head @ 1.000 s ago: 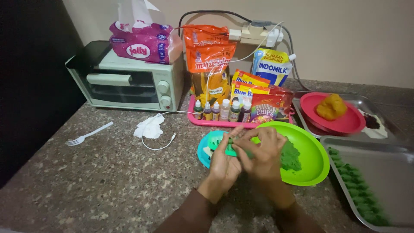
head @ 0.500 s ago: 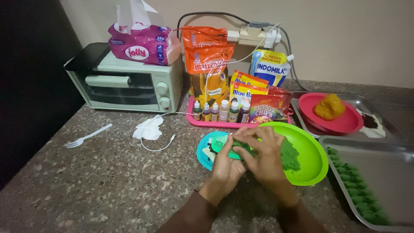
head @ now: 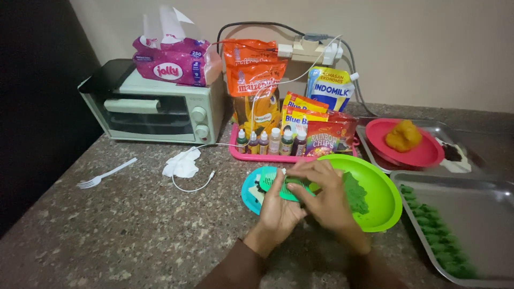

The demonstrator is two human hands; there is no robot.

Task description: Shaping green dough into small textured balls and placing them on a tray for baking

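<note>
The left hand [head: 278, 206] is cupping a green comb [head: 286, 185] flat on its palm, its long axis running across toward the right hand [head: 326, 198], whose curled fingers are pressing on the comb, with the green bowl [head: 383, 206] lying just beyond

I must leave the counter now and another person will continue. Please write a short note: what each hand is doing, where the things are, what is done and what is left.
Left hand: holds the green comb over the small teal plate.
Right hand: fingers press on the comb from above; whether dough lies under them is hidden.
Things: green dough lies in the green bowl, just right of the hands. The steel tray at far right holds a row of shaped green pieces along its left edge.
Done: that one row.
Left: dough remains in the bowl; most of the tray is bare.
</note>
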